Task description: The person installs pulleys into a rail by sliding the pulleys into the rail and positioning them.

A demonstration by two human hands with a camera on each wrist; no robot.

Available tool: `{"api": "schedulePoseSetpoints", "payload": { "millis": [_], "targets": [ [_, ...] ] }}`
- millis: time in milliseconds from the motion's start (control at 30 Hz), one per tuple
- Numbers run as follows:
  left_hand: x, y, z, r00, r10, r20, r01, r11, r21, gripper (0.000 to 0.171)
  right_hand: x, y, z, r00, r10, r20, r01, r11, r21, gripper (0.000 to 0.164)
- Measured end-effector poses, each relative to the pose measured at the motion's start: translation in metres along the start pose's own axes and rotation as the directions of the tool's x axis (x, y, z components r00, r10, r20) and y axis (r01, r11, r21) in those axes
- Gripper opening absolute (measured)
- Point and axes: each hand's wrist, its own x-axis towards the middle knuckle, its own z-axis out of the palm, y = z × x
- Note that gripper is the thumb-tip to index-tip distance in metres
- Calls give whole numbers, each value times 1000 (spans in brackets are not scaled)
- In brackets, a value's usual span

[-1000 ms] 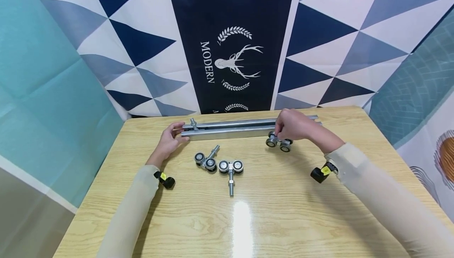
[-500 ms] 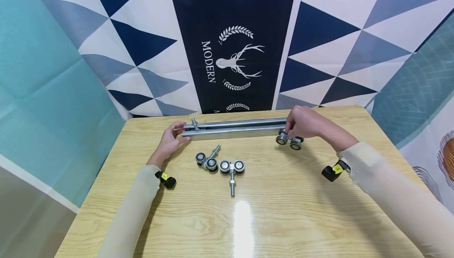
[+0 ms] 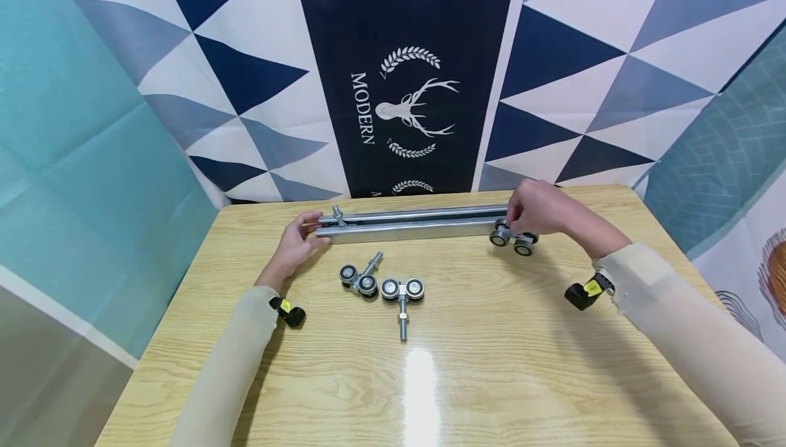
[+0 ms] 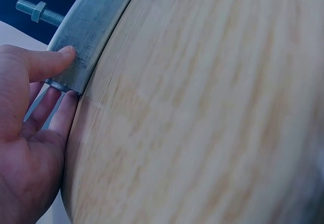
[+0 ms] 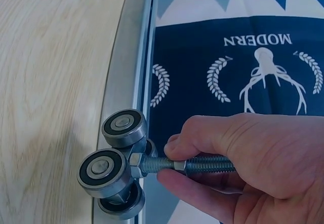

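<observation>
A long silver metal track with an open slot lies along the back of the table. My left hand holds its left end, the thumb on the near side wall and the fingers at the end opening. Near that end a threaded bolt with a nut sticks up from the slot. By the track's right end, my right hand pinches a four-wheeled roller trolley by its threaded bolt, between thumb and fingers. Its wheels overlap the track's near wall in the right wrist view.
Two more roller trolleys lie on the wooden table in front of the track: one tilted, the other with its bolt toward me. A patterned cloth hangs right behind the table's back edge.
My right hand has moved to the right along the track, carrying the roller trolley toward the right end. The left hand stays on the left end.
</observation>
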Motion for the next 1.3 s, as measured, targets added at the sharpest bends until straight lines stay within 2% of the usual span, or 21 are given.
{"api": "schedulePoseSetpoints", "payload": {
  "millis": [233,533,767,1300],
  "targets": [
    [-1,-2,1,1000,-9,-13,9,1000,12,65,-2,12,-3,1000,16,4,-16,1000,-20,12],
    [-1,-2,1,1000,-10,-16,11,1000,18,66,-4,27,-9,999,21,-30,-23,998,-58,13],
    [0,-3,1,1000,-13,-16,14,1000,20,66,-5,31,-11,998,27,-53,-31,996,-83,13],
    [1,-2,0,1000,-8,-20,8,1000,27,64,-7,43,-21,996,83,-44,-87,990,-107,10]
  ]
}}
